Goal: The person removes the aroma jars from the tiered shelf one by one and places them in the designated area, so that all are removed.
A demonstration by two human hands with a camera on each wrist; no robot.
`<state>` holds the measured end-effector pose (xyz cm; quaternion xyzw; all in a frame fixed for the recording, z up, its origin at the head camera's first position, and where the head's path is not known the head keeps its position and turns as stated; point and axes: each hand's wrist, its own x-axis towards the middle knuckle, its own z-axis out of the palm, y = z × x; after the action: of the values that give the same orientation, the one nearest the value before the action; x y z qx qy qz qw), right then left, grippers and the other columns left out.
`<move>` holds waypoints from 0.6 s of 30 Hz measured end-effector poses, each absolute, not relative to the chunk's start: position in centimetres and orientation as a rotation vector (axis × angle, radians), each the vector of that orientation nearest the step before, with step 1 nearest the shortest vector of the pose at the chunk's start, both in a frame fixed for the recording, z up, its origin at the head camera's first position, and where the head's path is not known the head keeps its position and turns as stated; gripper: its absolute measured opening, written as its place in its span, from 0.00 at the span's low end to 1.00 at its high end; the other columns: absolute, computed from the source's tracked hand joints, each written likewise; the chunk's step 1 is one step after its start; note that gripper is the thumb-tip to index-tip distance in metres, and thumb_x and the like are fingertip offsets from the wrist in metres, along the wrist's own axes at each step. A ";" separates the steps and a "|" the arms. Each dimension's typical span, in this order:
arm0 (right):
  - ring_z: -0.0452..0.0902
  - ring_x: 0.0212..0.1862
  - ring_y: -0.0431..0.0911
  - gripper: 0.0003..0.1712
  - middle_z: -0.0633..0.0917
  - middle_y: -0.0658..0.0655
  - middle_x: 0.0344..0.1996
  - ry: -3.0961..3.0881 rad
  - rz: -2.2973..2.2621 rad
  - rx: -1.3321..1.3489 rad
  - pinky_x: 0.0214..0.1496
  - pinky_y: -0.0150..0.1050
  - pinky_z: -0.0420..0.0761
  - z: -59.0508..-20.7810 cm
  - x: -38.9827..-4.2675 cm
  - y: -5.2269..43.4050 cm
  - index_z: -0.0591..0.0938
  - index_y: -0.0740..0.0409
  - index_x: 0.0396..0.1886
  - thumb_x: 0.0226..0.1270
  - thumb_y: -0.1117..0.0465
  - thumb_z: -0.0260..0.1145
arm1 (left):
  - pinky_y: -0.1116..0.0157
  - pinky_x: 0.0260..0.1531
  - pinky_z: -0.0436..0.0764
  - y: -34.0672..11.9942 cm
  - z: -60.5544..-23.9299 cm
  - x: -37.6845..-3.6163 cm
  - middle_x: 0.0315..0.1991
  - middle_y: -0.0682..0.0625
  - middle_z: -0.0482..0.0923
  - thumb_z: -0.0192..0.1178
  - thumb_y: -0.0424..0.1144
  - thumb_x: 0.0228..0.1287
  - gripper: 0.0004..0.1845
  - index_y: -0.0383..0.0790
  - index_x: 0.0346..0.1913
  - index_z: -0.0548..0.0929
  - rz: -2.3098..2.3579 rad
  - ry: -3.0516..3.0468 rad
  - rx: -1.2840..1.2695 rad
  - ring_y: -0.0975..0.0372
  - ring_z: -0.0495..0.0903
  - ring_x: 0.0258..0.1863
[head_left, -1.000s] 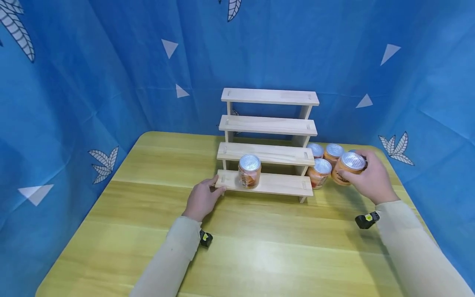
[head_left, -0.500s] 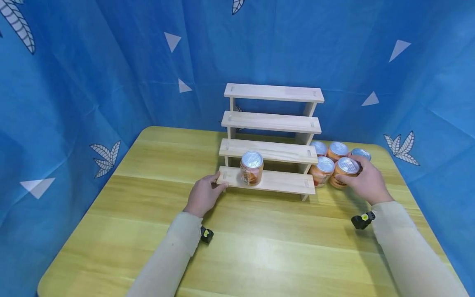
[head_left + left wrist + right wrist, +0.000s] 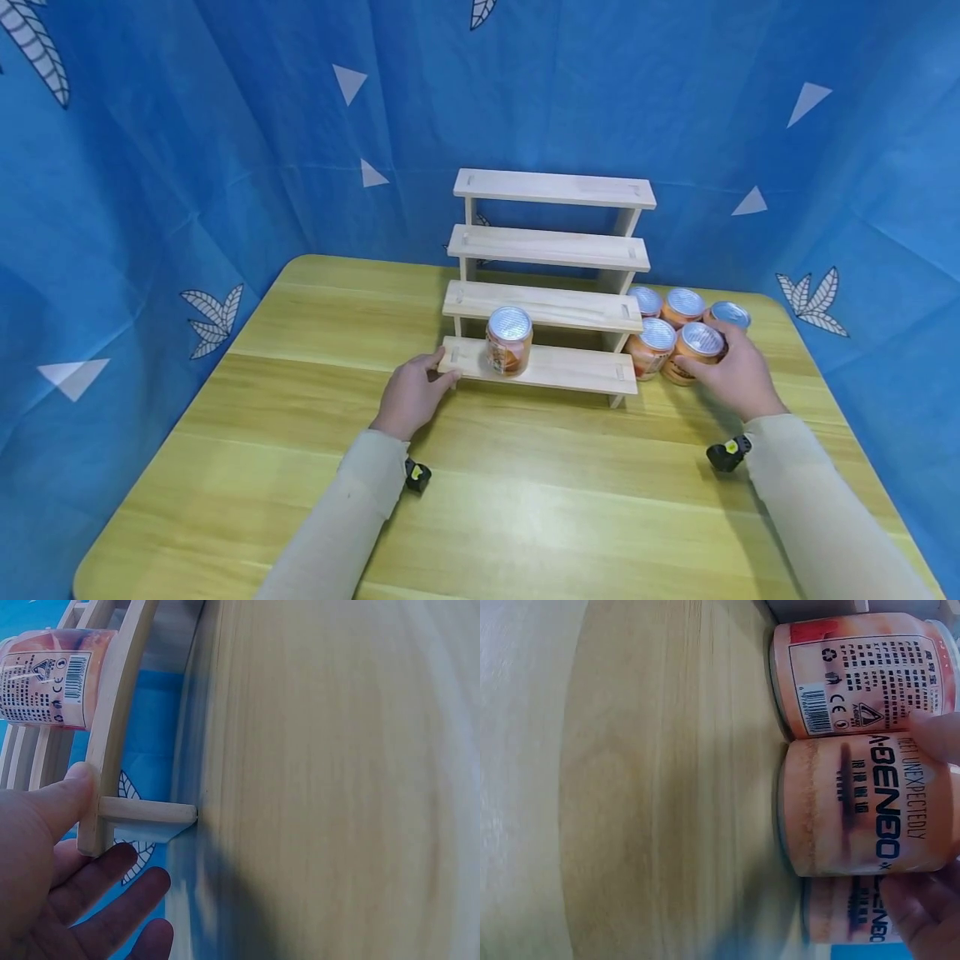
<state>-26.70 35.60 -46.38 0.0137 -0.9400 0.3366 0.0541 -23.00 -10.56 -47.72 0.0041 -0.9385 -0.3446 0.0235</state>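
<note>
A stepped wooden display rack [image 3: 573, 367] stands at the back of the table, with one orange-labelled can [image 3: 509, 342] upright on its lowest step, left of the middle. My left hand [image 3: 411, 394] pinches that step's left end. In the left wrist view the thumb [image 3: 71, 791] lies on the board's upper face, with the other fingers below and loosely spread. Right of the rack, my right hand [image 3: 738, 375] grips another orange can [image 3: 862, 810] between thumb and fingers. Its base meets the table. It touches the neighbouring can [image 3: 855, 675] on its left.
Several more orange cans with silver lids, such as a back one [image 3: 683, 304] and a far-right one [image 3: 729, 315], cluster beside the rack. A blue patterned curtain [image 3: 420, 100] hangs behind the wooden table [image 3: 525, 500] and at both sides.
The right hand has lowered its can onto the table beside the other cans and still grips it. The left hand keeps its hold on the step. The head view has shifted slightly.
</note>
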 end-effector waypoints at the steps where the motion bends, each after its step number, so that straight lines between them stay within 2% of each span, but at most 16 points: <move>1: 0.61 0.60 0.66 0.55 0.60 0.70 0.65 -2.860 1.016 0.049 0.53 0.64 0.67 -46.3 -26.7 35.5 0.51 0.58 0.71 0.52 0.38 0.66 | 0.55 0.60 0.68 -10.6 -47.7 -23.0 0.60 0.47 0.72 0.59 0.57 0.56 0.32 0.48 0.63 0.69 -1.066 -2.904 0.012 0.54 0.69 0.60; 5: 0.59 0.59 0.66 0.52 0.61 0.72 0.63 -2.858 0.949 0.072 0.52 0.65 0.66 -45.8 -26.7 35.3 0.54 0.60 0.70 0.55 0.38 0.64 | 0.55 0.60 0.68 -10.6 -47.7 -23.0 0.59 0.47 0.72 0.59 0.57 0.57 0.33 0.48 0.63 0.69 -1.071 -2.897 -0.002 0.53 0.69 0.60; 8: 0.56 0.58 0.67 0.48 0.62 0.73 0.59 -2.853 0.879 0.079 0.51 0.66 0.64 -45.3 -26.7 35.0 0.60 0.63 0.68 0.57 0.38 0.62 | 0.55 0.59 0.69 -10.6 -47.8 -23.0 0.59 0.47 0.72 0.59 0.57 0.57 0.33 0.47 0.63 0.69 -1.067 -2.898 -0.011 0.53 0.70 0.59; 12: 0.53 0.60 0.69 0.40 0.64 0.71 0.58 -2.818 0.824 0.117 0.55 0.66 0.57 -44.3 -26.5 34.0 0.66 0.64 0.63 0.60 0.41 0.60 | 0.55 0.59 0.69 -10.6 -47.7 -23.0 0.59 0.47 0.72 0.59 0.57 0.57 0.33 0.48 0.63 0.69 -1.066 -2.905 -0.013 0.53 0.69 0.60; 18: 0.55 0.60 0.66 0.32 0.68 0.68 0.58 -2.707 0.822 0.294 0.57 0.67 0.49 -42.8 -26.6 30.8 0.72 0.62 0.58 0.61 0.46 0.61 | 0.55 0.59 0.68 -10.6 -47.5 -22.9 0.60 0.47 0.71 0.59 0.57 0.57 0.32 0.48 0.63 0.69 -1.088 -2.903 0.001 0.53 0.69 0.60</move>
<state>-26.57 30.78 -42.82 0.1022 -0.9412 0.2859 0.1479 -22.87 -10.63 -47.51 0.0002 -0.9362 -0.3508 0.0205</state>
